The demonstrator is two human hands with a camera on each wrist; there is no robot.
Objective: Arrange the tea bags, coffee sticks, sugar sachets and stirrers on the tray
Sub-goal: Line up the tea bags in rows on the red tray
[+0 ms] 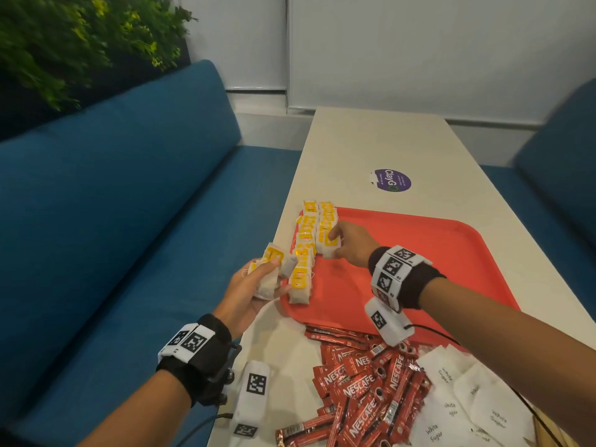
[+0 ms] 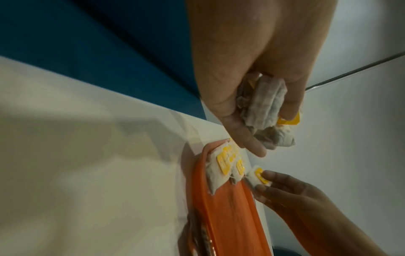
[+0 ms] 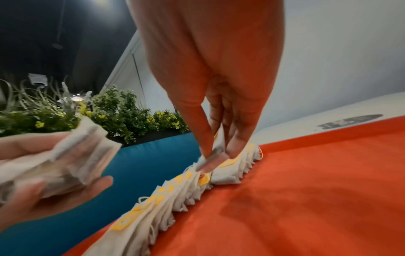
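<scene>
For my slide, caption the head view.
Right hand adds a tea bag to rows on the tray; left hand holds spares.

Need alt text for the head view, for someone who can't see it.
The right hand pinches a tea bag at two rows on the red tray; the left hand holds spare tea bags. Coffee sticks and sugar sachets lie on the table.

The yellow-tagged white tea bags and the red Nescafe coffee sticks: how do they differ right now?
The yellow-tagged white tea bags lie in neat overlapping rows along the left edge of the red plastic tray; the red Nescafe coffee sticks lie in a loose heap on the white table, off the tray. Both hands hold tea bags: the left hand grips a bunch, the right hand pinches one. Nobody touches the sticks. Both are small single-serve packets.
</scene>
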